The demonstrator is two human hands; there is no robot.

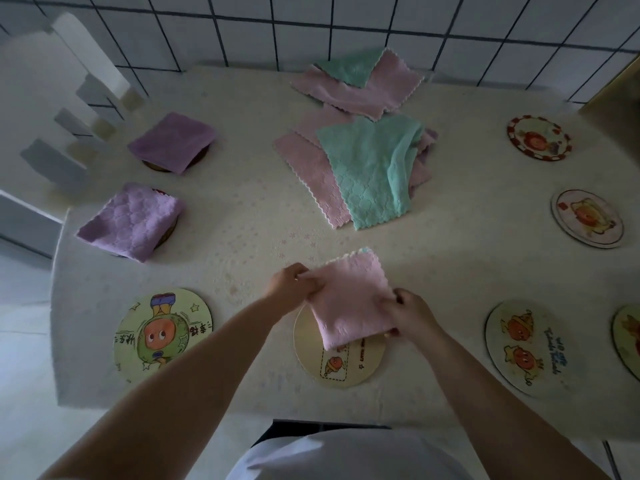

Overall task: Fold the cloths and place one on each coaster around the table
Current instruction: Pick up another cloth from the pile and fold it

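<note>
A folded pink cloth point(348, 299) lies partly over the round coaster point(341, 365) at the near middle of the table. My left hand point(291, 284) pinches its left edge and my right hand point(408, 315) grips its right corner. Two folded purple cloths point(173, 142) point(133, 221) cover coasters at the left. A loose pile of pink and green cloths point(367, 168) lies in the table's middle, with more pink and green ones point(360, 81) behind. Bare coasters sit at the near left point(162, 336), near right point(528, 348), right point(587, 218) and far right point(538, 137).
The table point(242, 220) has a pale patterned cover. A white chair point(62, 109) stands at its left side, and a tiled wall point(311, 26) runs behind. Another coaster point(628, 337) shows at the right frame edge.
</note>
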